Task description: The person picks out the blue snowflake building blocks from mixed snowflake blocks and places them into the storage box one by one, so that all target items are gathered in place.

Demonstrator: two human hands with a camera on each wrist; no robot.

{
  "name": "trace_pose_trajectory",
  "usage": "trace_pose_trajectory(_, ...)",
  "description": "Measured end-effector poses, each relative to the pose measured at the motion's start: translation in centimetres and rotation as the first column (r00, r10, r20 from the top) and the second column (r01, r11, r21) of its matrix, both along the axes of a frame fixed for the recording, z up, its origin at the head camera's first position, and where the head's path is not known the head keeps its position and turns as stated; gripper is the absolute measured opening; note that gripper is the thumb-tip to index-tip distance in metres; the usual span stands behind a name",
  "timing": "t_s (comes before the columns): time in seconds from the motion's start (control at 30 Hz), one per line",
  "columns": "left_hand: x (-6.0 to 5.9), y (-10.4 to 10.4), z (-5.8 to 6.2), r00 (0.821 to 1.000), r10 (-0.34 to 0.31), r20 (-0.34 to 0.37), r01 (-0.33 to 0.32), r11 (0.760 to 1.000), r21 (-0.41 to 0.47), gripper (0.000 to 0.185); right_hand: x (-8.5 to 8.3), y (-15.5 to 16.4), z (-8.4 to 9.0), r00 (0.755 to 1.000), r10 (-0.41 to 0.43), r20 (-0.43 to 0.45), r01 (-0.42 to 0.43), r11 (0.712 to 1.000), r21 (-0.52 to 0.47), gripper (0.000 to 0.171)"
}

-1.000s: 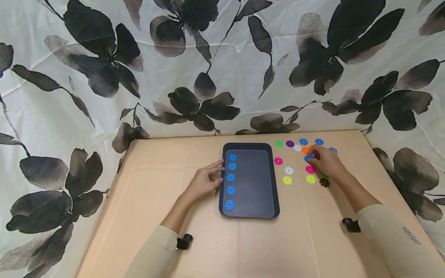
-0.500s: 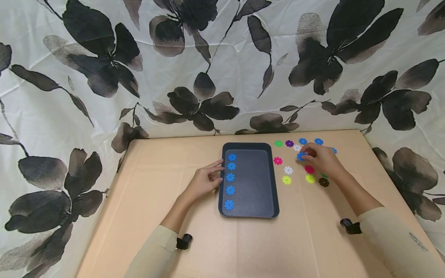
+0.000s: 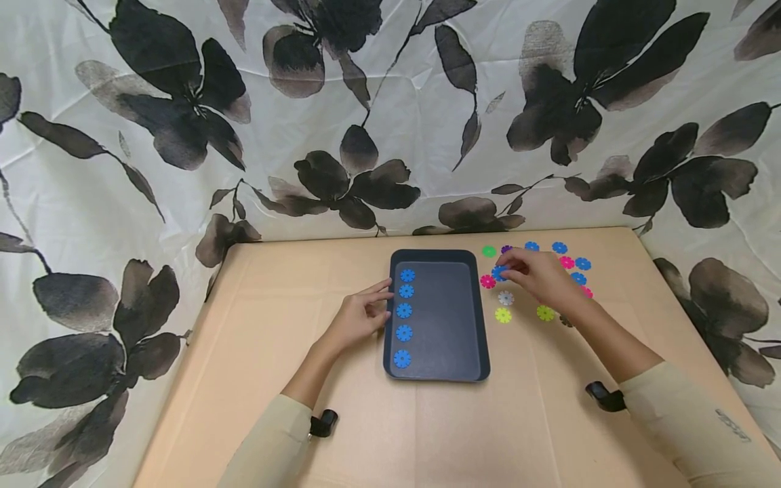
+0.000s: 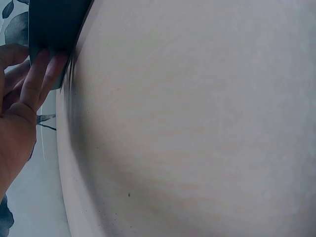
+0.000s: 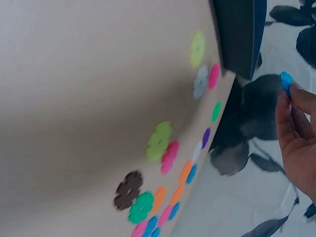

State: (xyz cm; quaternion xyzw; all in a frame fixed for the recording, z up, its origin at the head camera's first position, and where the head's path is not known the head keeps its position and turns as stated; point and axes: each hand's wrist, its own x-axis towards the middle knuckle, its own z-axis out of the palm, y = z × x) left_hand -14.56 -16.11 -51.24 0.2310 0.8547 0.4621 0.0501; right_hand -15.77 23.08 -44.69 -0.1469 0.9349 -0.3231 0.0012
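Since the earlier frames, my right hand [image 3: 537, 276] has carried a blue disc [image 3: 499, 273] leftward, away from the loose pile and toward the tray [image 3: 482, 318].

1. Right hand: I pinch the blue disc at the fingertips. The right wrist view confirms the disc [image 5: 286, 81] sits at the very tips, held by its edge and lifted off the tabletop [image 3: 293, 325]. The disc is now just right of the tray's far right corner, above the pink disc [image 3: 487, 281].

2. Left hand [image 3: 360, 318]: my fingers are relaxed and nearly straight, with the tips touching the tray's left rim [image 4: 54, 29]. They grip nothing.

3. Tray contents: five blue discs lie in a column [image 3: 404, 315] along the left wall. The rest of the tray floor is bare.

4. Loose discs: the white disc [image 3: 506, 297], two yellow-green discs [image 3: 503, 315] and others lie on the tabletop right of the tray.

Fault risks, as I judge them:
- The edge-only pinch is shallow, so a shift in finger pressure could drop the disc short of the tray, among the loose discs.
- My right wrist passes low over the loose discs, so a dip could scatter them.
- The tray rests free on the tabletop, and a bump on the right rim could slide it and disturb the column, since the left hand only touches it.
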Motion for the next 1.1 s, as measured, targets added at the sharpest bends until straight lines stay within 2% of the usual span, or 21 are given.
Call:
trace_pose_trajectory(0.27, 0.0, 0.1, 0.0, 1.0, -0.002, 0.001, 0.002, 1.0, -0.003, 0.041, 0.3, -2.9, 0.5, 0.997, 0.076, -0.002, -0.076, 0.997, -0.007, 0.02)
trace_pose_trajectory(0.5, -0.1, 0.0, 0.1, 1.0, 0.0, 0.0, 0.0, 1.0, -0.012, 0.041, 0.3, -5.3, -0.1, 0.983, 0.182, 0.022, -0.182, 0.983, 0.0, 0.018)
trace_pose_trajectory(0.73, -0.1, -0.1, -0.1, 1.0, -0.009, -0.015, 0.009, 1.0, -0.008, 0.04, 0.6, -7.3, -0.9, 0.952, 0.299, 0.071, -0.301, 0.953, 0.024, 0.018)
trace_pose_trajectory(1.1, -0.1, -0.2, -0.3, 1.0, -0.008, -0.014, 0.008, 1.0, -0.002, 0.04, 1.2, -9.7, -2.3, 0.883, 0.436, 0.173, -0.438, 0.899, -0.025, 0.011)
